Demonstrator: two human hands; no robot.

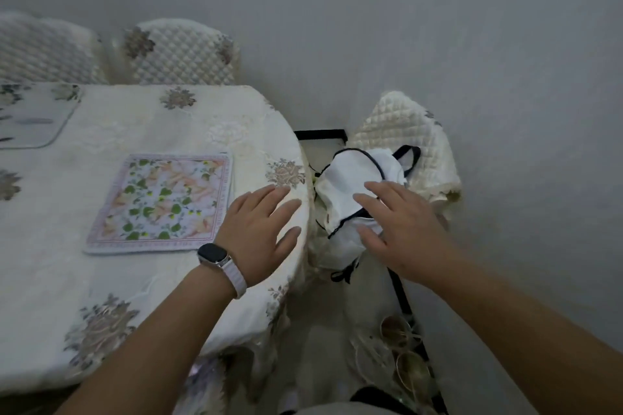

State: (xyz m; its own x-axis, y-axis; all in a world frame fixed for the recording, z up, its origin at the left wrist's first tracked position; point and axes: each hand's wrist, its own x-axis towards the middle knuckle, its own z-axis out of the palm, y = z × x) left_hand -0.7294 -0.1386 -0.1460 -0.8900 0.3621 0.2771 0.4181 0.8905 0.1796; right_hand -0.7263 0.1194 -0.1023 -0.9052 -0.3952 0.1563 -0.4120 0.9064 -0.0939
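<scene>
Head view. The work in hand looks like folding laundry, judged abt halfway at best. One floral cloth point(161, 200) lies flat & squared on the table point(175, 131), near its right edge, so that pc. seems done. Next pc. is a white garment point(347, 185) w/ dark trim. It's off the table, just right of its edge, crumpled on a chair point(404, 125) w/ a quilted cover, not yet lifted or folded. Left to do, prob.: pick it up, bring it to the table, fold it.

The right hand point(404, 229) is right of the table, over the garment. Its fingers are spread & nearly straight, holding nothing. The fingertips are at or on the fabric; can't tell if they press it. The left hand point(261, 232) is palm down over the table's right edge, beside the floral cloth. Its fingers are straight & splayed, gripping nothing. There's a watch point(213, 254) on that wrist.

Containers: no clear bin or basket for the laundry in view. Right of the table's near corner, low down, is a dark rack point(403, 296) w/ a few round glassy items point(394, 330). It's too dim to tell what they are or if anything's in them. Behind the table is a quilted chair back point(182, 50). At the table's far left is a grey placemat point(33, 114).
</scene>
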